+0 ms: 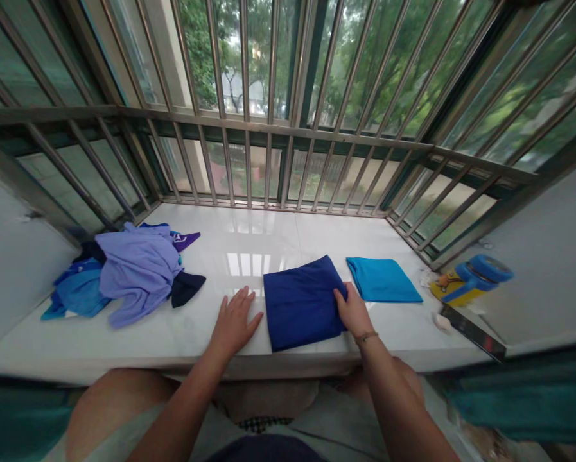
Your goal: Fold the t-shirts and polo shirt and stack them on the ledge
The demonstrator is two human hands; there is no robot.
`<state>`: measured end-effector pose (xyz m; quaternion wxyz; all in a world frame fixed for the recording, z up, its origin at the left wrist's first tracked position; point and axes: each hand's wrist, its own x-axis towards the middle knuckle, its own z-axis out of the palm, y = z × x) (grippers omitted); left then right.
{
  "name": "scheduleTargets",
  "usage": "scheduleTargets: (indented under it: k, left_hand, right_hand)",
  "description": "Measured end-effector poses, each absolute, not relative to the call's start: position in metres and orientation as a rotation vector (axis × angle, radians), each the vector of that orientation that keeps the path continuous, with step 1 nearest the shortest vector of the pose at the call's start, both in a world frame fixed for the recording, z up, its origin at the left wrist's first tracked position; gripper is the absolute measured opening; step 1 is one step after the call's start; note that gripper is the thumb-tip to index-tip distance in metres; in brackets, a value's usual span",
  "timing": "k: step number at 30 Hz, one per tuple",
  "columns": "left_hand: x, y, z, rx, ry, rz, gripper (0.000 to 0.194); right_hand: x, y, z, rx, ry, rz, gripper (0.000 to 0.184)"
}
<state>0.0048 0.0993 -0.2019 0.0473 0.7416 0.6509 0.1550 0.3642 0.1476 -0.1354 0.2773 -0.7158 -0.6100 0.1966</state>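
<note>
A dark blue folded cloth garment point(302, 305) lies in front of me on the white sill. My right hand point(354, 309) grips its right edge, the thumb on top and the other fingers partly hidden behind the fabric. To the left of the garment, my left hand point(234, 319) rests on the bare sill with its fingers spread, holding nothing. Right of the dark blue garment, a bright blue folded garment point(384, 280) lies flat. A loose heap of clothes is at the left, with a lavender garment point(138, 269) on top and blue and dark pieces beneath.
The glossy white sill point(210, 224) ends at a front edge near my legs. Metal bars point(288, 133) stand along the windows. At the right are a blue and yellow container point(471, 281) and a dark phone-like slab point(475, 332) beside the wall.
</note>
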Motion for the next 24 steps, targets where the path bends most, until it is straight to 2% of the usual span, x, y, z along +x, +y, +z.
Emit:
scheduleTargets:
  k: [7, 16, 19, 22, 24]
  left_hand:
    - [0.005, 0.102, -0.203, 2.291, 1.997, 0.398, 0.059]
    - [0.005, 0.102, -0.203, 2.283, 1.982, 0.438, 0.058]
    - [0.005, 0.102, -0.205, 2.275, 1.992, 0.463, 0.057]
    - [0.005, 0.102, -0.206, 2.275, 1.989, 0.480, 0.056]
    - [0.005, 0.101, -0.204, 2.276, 1.982, 0.483, 0.055]
  right_hand:
    - [0.463, 0.182, -0.093, -1.988, -1.678, 0.158, 0.040]
    - [0.609, 0.243, -0.073, -2.257, -1.391, 0.068, 0.048]
    - [0.601, 0.248, -0.085, -2.344, -1.340, -0.119, 0.057]
    - [0.551, 0.242, -0.113, -2.240, -1.626, -0.254, 0.065]
    - [0.510, 0.233, -0.135, -2.195, -1.812, -0.221, 0.067]
